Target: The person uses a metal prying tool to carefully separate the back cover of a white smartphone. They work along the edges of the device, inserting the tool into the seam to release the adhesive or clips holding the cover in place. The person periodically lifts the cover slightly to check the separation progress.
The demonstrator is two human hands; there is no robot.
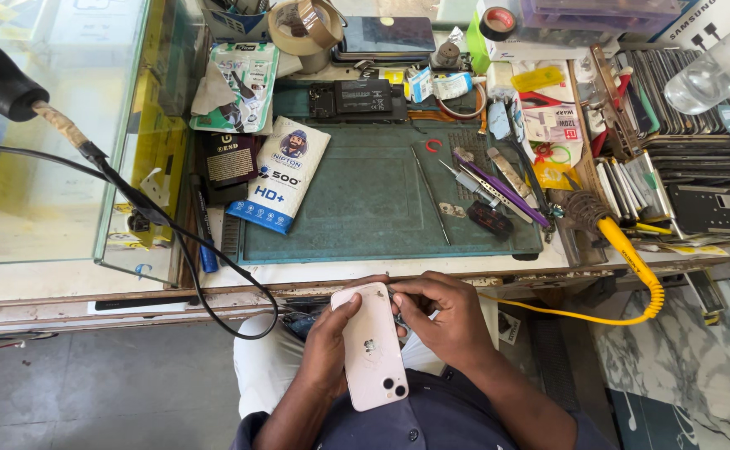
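**Holding a pale pink phone below the worktop's near edge**

Sitting at the bench, the person keeps a pale pink phone (370, 345) over the lap, just short of the near edge of the worktop (356, 272). It lies back-side up, camera lenses toward the body. The left hand (328, 340) cradles it from the left, thumb laid across the back and fingers curled under, so that hand is closed around the phone. The right hand (441, 317) is bunched at the phone's upper right edge, fingertips pinched narrow on what looks like a small tool; too little of it shows to say what kind.

By my reckoning the phone is light, stiff and slick, with a glassy back that appears cracked near the middle, so it is likely fragile there. The long side edges look like the safest place to grip it, rather than pressing on the back.

On the worktop, a green work mat (365, 200) fills the middle. A blue-and-white packet (281, 175) lies at its left edge, purple tweezers (498, 185) toward its right. A yellow-handled soldering iron (623, 246) rests by the right near corner, its coiled yellow cord (581, 315) dropping over the edge. A tape roll (306, 25) sits near the far edge.
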